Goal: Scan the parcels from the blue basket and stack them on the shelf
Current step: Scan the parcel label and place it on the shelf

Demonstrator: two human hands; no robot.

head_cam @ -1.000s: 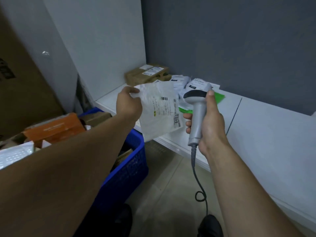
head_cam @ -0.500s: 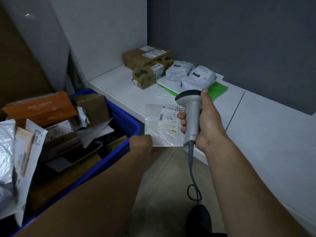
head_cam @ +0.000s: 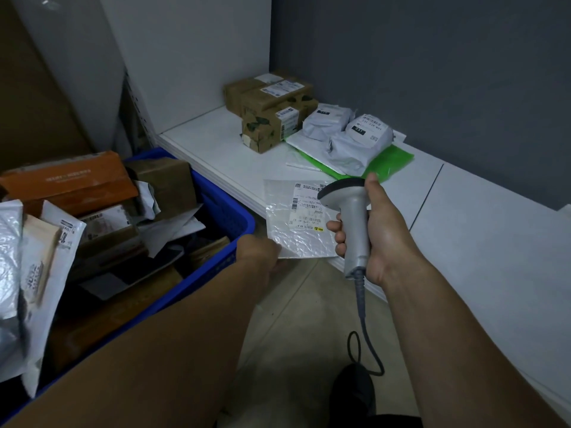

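One parcel (head_cam: 296,225) has tipped flat beside one scanner (head_cam: 355,223), two mailers (head_cam: 360,143) beyond.

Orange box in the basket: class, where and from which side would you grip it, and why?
Probably from above, fingers spanning the orange box across its narrow width: it lies flat atop the pile in the blue basket, top bare, a brown box crowding its right end.

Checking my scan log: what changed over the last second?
The left hand lowered the flat white parcel from upright to level, label up, beneath the scanner. It still holds the parcel's corner; the right hand still grips the scanner. The shelf parcels stayed put.
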